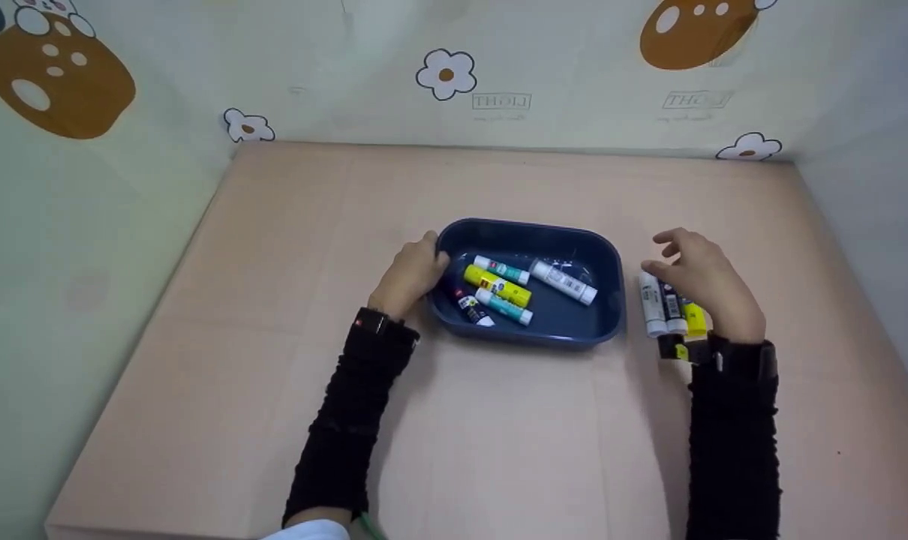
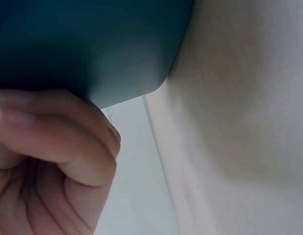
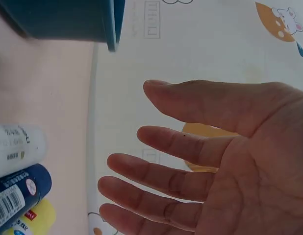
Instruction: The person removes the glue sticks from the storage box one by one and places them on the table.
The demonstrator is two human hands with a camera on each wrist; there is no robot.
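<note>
A dark blue plastic tub (image 1: pixel 529 336) stands on the table with several glue sticks inside: a white one (image 1: pixel 563 283), a yellow one (image 1: pixel 497 286), teal-and-white ones (image 1: pixel 503 307) and a dark one (image 1: pixel 473 308). My left hand (image 1: pixel 409 276) grips the tub's left rim, its fingers curled against the outer wall in the left wrist view. Right of the tub, my right hand (image 1: pixel 705 281) hovers above more glue sticks, fingers spread and palm bare in the right wrist view. Below it lie a white glue stick (image 3: pixel 16 149), a dark blue one (image 3: pixel 21 196) and a yellow one (image 3: pixel 38 218), side by side.
The light wooden table (image 1: pixel 274 420) meets a wall covering (image 1: pixel 356 82) printed with flowers and brown shapes at the back. Walls also rise at the left and right sides. A dark strap with a camera (image 1: pixel 683 349) sits at my right wrist, close over the glue sticks.
</note>
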